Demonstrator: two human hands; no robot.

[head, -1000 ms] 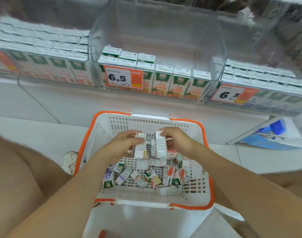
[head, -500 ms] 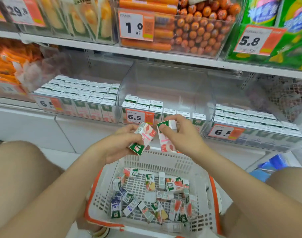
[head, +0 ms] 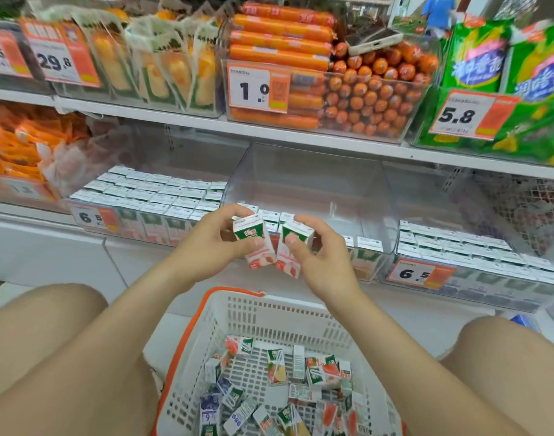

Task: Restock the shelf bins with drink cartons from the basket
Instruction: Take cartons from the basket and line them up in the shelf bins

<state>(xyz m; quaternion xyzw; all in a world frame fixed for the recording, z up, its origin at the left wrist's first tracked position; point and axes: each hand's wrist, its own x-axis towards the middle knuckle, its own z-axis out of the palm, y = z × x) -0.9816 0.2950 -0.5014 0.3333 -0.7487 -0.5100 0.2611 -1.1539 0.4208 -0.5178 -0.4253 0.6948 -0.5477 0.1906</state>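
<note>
Two small, box-shaped cardboard drink cartons are held just beside each other above the basket (head: 269,313), in front of the middle bin (head: 313,184). The left carton (head: 259,258) is pinched between thumb and fingers of the left hand (head: 212,243); the right carton (head: 288,263) is pinched the same way by the right hand (head: 319,262). Both cartons are printed green on top and pink below, with sharp folded edges.

The basket is made of white perforated plastic with an orange rim, and loose cartons (head: 300,382) are scattered flat across its slotted floor. The middle bin is of clear, smooth plastic with rounded corners; only its front rows are filled, and bare room is seen behind them. The left bin (head: 149,196) and right bin (head: 458,247) are packed tightly in even rows.
</note>
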